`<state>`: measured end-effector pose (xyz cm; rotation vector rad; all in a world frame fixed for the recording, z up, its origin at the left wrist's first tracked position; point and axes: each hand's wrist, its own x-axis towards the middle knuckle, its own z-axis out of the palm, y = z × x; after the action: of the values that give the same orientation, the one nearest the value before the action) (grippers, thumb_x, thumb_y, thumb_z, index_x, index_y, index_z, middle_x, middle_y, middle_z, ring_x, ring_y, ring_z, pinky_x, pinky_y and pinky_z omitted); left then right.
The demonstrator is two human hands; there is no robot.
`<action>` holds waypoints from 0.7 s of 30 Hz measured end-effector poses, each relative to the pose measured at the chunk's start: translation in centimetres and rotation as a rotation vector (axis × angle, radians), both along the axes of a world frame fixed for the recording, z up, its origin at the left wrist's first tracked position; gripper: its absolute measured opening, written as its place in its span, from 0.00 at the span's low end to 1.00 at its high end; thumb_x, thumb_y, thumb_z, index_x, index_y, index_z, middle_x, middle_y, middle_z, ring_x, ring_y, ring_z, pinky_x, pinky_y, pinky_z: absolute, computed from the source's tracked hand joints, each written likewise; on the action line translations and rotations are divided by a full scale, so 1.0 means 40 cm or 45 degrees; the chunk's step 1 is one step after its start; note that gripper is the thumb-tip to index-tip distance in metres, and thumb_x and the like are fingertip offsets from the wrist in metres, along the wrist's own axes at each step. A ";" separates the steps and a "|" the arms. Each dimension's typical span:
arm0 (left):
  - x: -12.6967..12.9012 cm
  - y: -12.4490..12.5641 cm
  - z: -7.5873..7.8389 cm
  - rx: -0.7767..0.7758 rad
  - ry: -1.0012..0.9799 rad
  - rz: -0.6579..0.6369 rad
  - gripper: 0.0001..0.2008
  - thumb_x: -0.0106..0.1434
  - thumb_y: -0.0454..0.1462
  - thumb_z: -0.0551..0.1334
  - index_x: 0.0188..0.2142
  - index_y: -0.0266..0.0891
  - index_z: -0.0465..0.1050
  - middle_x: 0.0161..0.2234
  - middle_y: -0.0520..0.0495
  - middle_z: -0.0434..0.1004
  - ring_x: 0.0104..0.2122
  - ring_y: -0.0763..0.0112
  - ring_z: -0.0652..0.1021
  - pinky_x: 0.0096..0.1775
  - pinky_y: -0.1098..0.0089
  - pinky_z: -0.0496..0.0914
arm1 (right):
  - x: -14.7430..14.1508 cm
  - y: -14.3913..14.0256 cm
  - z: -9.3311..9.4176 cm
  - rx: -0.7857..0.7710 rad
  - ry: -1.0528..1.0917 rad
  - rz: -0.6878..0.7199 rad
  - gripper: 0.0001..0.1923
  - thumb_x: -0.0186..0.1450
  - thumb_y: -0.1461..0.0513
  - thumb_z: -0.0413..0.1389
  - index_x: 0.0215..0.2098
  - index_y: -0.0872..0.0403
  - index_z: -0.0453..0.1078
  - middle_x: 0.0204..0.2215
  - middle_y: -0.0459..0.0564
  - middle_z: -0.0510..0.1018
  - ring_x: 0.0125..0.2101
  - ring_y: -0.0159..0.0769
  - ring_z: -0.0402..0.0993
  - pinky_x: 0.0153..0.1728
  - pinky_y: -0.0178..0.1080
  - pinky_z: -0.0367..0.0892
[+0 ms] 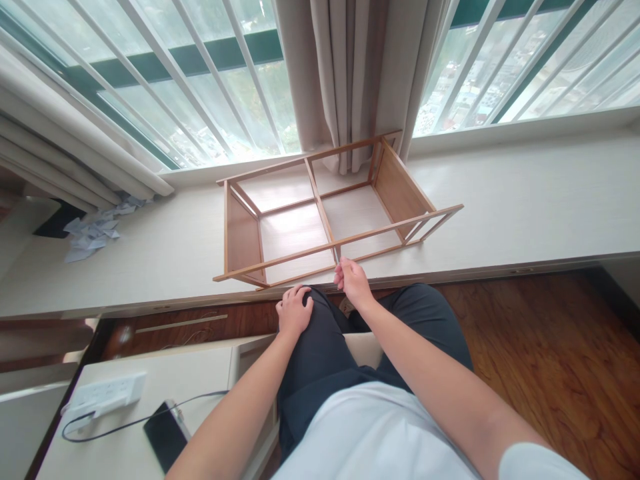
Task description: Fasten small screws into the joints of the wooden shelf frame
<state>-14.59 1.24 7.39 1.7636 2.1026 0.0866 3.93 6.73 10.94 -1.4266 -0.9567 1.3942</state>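
So the right hand (353,280) was up at the near edge of the wooden rack frame (330,207), fingers pinched around the small metal-looking bit hanging off the middle upright where it meets the front rail. Could've been a screw or a little key, honestly too tiny to tell from this angle. The left hand (294,311) wasn't holding anything, just resting loosely curled on the knee (320,320).

The frame itself lay on its side on the long window ledge (525,207), open face up, near rail right at the ledge's lip, curtain (350,73) hanging behind it.

My take: with only one hand on it, that light frame looked likely to skate or twist. Bracing the front rail with the free hand beside the joint would've made the fiddly work steadier, and keeping the pinch square to the joint would help too.

Off to the left were scattered paper scraps (95,230), plus a power strip (107,393) and phone (165,433) on the low table (200,380).
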 end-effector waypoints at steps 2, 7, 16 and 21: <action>-0.001 0.000 -0.001 0.001 0.000 0.000 0.17 0.69 0.42 0.57 0.54 0.53 0.75 0.64 0.48 0.70 0.63 0.55 0.67 0.60 0.50 0.62 | -0.001 0.002 -0.002 0.001 -0.010 0.002 0.31 0.67 0.35 0.46 0.30 0.51 0.68 0.19 0.45 0.74 0.18 0.32 0.67 0.21 0.35 0.62; -0.002 -0.001 -0.004 0.024 -0.017 -0.004 0.16 0.68 0.42 0.57 0.54 0.53 0.76 0.64 0.49 0.71 0.63 0.56 0.67 0.60 0.50 0.63 | -0.001 0.002 -0.007 -0.001 -0.009 -0.006 0.31 0.67 0.35 0.47 0.30 0.51 0.69 0.19 0.45 0.74 0.18 0.33 0.68 0.21 0.35 0.63; -0.003 -0.001 -0.009 0.037 -0.030 0.000 0.16 0.68 0.42 0.57 0.53 0.53 0.76 0.64 0.49 0.71 0.63 0.56 0.67 0.60 0.50 0.63 | 0.003 0.002 0.005 0.054 -0.092 0.029 0.29 0.70 0.38 0.45 0.29 0.50 0.68 0.20 0.45 0.74 0.19 0.33 0.68 0.23 0.35 0.63; -0.004 0.000 -0.008 0.034 -0.027 -0.005 0.16 0.68 0.42 0.57 0.53 0.53 0.76 0.64 0.50 0.71 0.63 0.56 0.67 0.60 0.50 0.63 | 0.033 0.008 0.038 0.244 -0.443 0.118 0.24 0.73 0.44 0.45 0.29 0.49 0.67 0.21 0.46 0.75 0.24 0.37 0.71 0.29 0.37 0.62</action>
<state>-14.76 1.24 7.08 1.7745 2.0927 0.1326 5.23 7.06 12.45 -1.5208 -1.3558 1.1027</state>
